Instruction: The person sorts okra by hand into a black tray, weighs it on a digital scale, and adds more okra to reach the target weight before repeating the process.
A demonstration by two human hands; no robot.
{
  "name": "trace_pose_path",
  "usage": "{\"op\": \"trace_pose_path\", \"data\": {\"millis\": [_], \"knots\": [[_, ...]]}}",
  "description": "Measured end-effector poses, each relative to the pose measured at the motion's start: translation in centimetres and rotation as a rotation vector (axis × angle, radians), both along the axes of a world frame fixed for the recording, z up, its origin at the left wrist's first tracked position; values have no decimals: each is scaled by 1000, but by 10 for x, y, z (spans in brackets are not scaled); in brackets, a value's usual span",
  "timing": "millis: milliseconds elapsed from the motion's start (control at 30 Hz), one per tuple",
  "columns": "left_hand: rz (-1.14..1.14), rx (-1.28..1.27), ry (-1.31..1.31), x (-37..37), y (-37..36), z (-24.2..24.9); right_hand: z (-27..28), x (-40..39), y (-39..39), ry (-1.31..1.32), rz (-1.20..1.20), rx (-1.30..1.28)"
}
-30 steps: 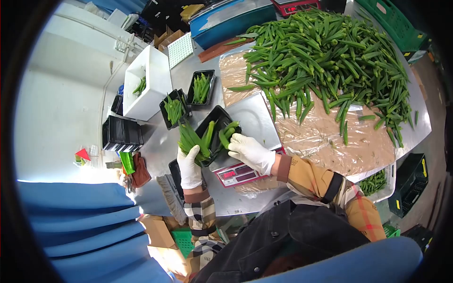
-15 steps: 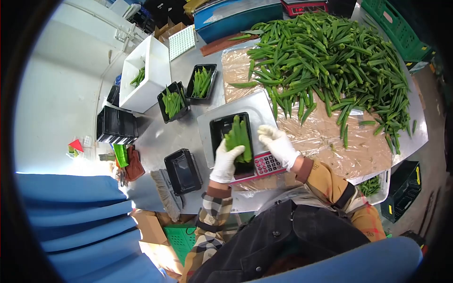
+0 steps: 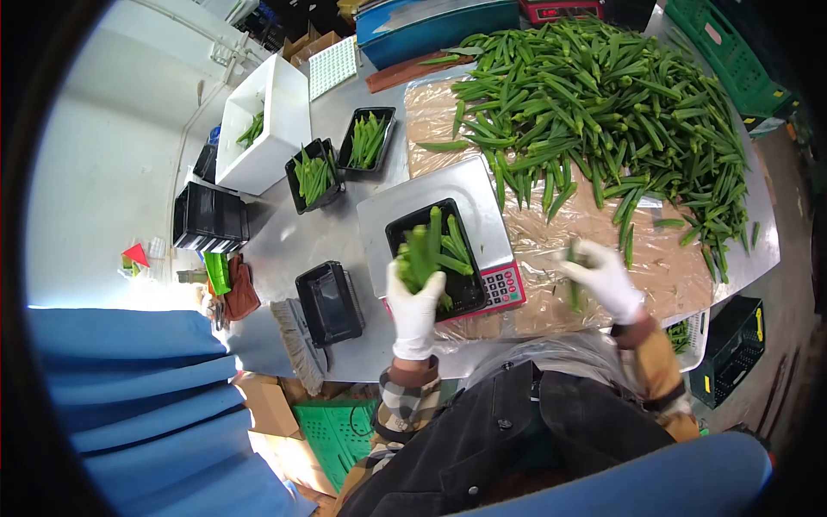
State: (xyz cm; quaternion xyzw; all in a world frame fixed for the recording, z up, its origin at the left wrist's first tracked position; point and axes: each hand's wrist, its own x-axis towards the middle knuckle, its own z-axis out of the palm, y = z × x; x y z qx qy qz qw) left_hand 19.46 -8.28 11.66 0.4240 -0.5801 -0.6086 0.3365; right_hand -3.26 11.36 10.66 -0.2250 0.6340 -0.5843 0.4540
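A black plastic tray (image 3: 470,297) sits on the metal platform of a digital scale (image 3: 388,207) with a red-edged keypad. Several okra pods (image 3: 455,246) lie in the tray's right side. My left hand (image 3: 415,314), in a white glove, is closed around a bunch of okra (image 3: 419,252) over the tray's left part. Off to the right, above the plastic-covered cardboard (image 3: 534,258), my gloved right hand (image 3: 608,283) is closed on a green okra pod (image 3: 574,284), blurred by motion. A large heap of okra (image 3: 603,103) covers the table's far right.
Two filled black trays (image 3: 368,142) (image 3: 314,177) stand left of the scale, near a white foam box (image 3: 289,129). An unfilled black tray (image 3: 330,306) lies beside a brush (image 3: 297,345). Stacked trays (image 3: 211,220) are farther left; a green crate (image 3: 732,69) is at right.
My right hand has moved right, away from the scale, and now holds an okra pod. Okra now lie in the tray's right side, and the tray has turned slightly. My left hand stays over it.
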Motion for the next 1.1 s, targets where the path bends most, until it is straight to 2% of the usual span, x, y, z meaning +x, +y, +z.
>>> {"op": "trace_pose_path", "data": {"millis": [67,100,133,167,233,300,367,400,433,467,533,600,700,800,900,933,967,1000,1100], "knots": [[125,-39,-8,22,-15,-8,-3,-47,76,463,216,374],[193,-43,-18,32,-19,-12,1,-58,110,502,212,493],[221,-23,-12,41,-23,-15,15,-65,131,735,254,714],[247,-2,-7,48,-24,-20,4,-71,158,1061,251,1032],[290,13,34,52,-23,-28,30,-64,137,918,107,945],[332,60,75,47,-20,-30,22,-46,99,800,49,439],[353,81,135,36,-15,-24,20,-9,31,457,129,154],[366,90,166,32,-14,-21,24,14,-3,398,217,131],[369,87,172,29,-14,-21,9,40,-31,427,256,-37],[370,82,178,28,-14,-21,-1,59,-61,702,332,-152],[347,73,175,30,-16,-23,-9,96,-108,820,452,-35],[351,43,169,32,-18,-31,-13,119,-142,1003,668,181],[321,25,154,26,-16,-33,-47,133,-160,1229,641,210],[259,2,85,16,-8,-32,-48,121,-152,1188,567,182],[115,-15,56,18,-10,-32,-21,106,-139,924,549,107],[103,-1,39,22,-11,-31,-17,101,-133,822,487,84],[89,13,22,26,-12,-29,-21,96,-125,816,391,-47],[49,-1,-31,31,-15,-14,-19,89,-118,686,344,-34],[169,-151,-13,50,-32,3,-30,65,-87,392,162,-67]]}}
